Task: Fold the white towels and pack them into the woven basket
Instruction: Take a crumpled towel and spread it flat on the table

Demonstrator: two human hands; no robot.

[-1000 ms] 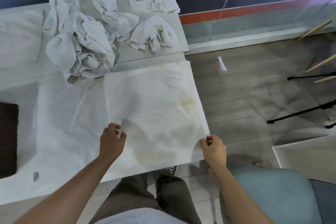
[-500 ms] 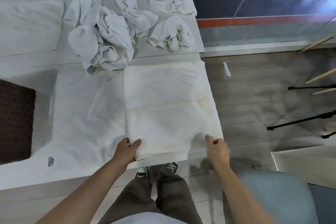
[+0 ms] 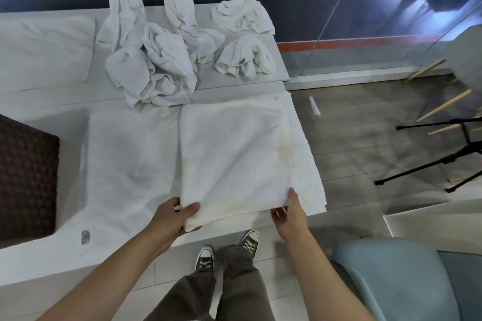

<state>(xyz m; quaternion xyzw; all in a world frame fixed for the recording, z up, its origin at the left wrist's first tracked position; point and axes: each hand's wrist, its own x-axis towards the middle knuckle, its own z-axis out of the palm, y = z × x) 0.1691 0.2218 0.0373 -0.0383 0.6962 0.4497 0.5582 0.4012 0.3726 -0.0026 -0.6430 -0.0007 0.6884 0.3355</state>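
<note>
A white towel (image 3: pixel 234 154), folded over on itself, lies flat on the white surface (image 3: pixel 125 164) in front of me. My left hand (image 3: pixel 174 219) grips its near left corner, thumb on top and fingers beneath. My right hand (image 3: pixel 289 214) holds the near right edge, thumb over the cloth and fingers under it. Several crumpled white towels (image 3: pixel 161 62) are heaped at the back. The dark woven basket (image 3: pixel 26 180) stands at the left edge, only partly in view.
The surface ends just right of the towel, with wooden floor (image 3: pixel 352 143) beyond. A black tripod (image 3: pixel 443 161) and wooden chair legs stand at the right. A light blue chair (image 3: pixel 396 276) is at the lower right. A glass wall runs behind.
Both hands have closed on the towel's near edge, slid under it and lifted it slightly. The view has shifted right and closer, so the basket shows more.
</note>
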